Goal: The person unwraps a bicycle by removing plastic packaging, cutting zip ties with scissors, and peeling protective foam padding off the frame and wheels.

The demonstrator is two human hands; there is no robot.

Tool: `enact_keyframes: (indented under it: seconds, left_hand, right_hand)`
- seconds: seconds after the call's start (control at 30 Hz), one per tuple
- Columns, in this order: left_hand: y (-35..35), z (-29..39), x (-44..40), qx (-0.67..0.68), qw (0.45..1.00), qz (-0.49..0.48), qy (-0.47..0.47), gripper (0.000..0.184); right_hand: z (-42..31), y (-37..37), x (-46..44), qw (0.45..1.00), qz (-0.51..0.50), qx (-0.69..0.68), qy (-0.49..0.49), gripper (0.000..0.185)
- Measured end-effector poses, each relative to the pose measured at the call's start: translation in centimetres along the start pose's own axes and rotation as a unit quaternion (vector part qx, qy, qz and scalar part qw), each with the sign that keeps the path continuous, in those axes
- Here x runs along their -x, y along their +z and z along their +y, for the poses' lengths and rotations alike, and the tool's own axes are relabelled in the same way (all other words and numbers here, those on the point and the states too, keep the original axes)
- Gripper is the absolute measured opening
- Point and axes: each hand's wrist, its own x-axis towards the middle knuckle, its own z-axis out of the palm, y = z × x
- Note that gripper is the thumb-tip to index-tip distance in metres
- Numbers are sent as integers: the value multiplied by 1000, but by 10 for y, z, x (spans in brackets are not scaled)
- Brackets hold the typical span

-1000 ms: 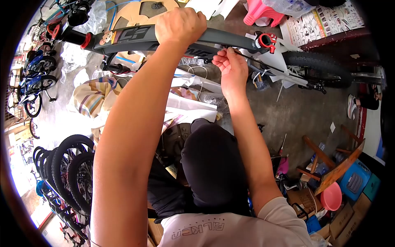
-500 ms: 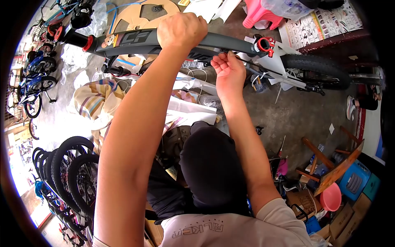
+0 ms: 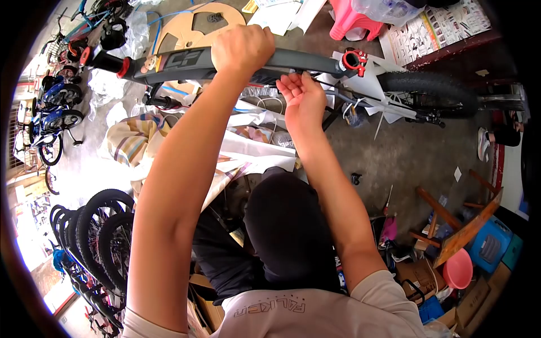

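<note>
A dark grey bicycle frame (image 3: 304, 59) spans the upper part of the head view, with a red seat clamp (image 3: 354, 62) at its right end and a red ring (image 3: 123, 67) near the head tube. Over the top tube, my left hand (image 3: 243, 49) is closed in a fist-like grip. My right hand (image 3: 304, 101) is below the tubes, palm up, fingers curled and thumb raised against the frame's underside. A black cable runs just right of that thumb; whatever lies between the fingertips is too small to make out.
The bike's rear wheel (image 3: 434, 93) is at the right. Several tyred wheels (image 3: 98, 231) stand at lower left. A striped cloth (image 3: 138, 138) and white wrapping lie below the frame. At lower right are a wooden stool (image 3: 468, 228), a pink basin (image 3: 457, 268) and a blue box (image 3: 489, 245).
The view has shifted slightly, and the frame and both hands appear a little further left. The left hand keeps its grip; the right hand's curled pose is about the same.
</note>
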Motion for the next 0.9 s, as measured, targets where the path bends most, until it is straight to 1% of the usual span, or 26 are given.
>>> enact_keyframes:
  seconds: [0.17,0.27,0.33,0.37,0.47,0.53,0.8,0.9]
  left_hand:
    - [0,1,0,-13,1000,21,10,44]
    - [-4,3,1,-9,1000,6,4,45]
    - [-4,3,1,-5,1000,-8,-3,45]
    - [-3,2,1,-9,1000,0,1,46]
    - [0,2,1,-13,1000,4,4,46]
    - [-1,1,-1,-13,1000,8,3,46]
    - [-2,2,0,-17,1000,-9,0,48]
    - [-3,2,-1,-21,1000,-11,8,49]
  right_hand:
    - [-1,5,3,999,3,31,-5,17]
    - [-2,4,3,1000,11,29,2,17]
    - [-3,4,2,1000,-2,25,13,17]
    - [-3,3,1,1000,0,21,14,17]
    - [-1,-4,-1,999,-17,51,9,17]
    - [3,-9,-6,997,-36,64,-15,18]
    - [16,-18,-12,995,-82,43,-47,24]
    - [19,-21,-19,990,-109,66,-62,26]
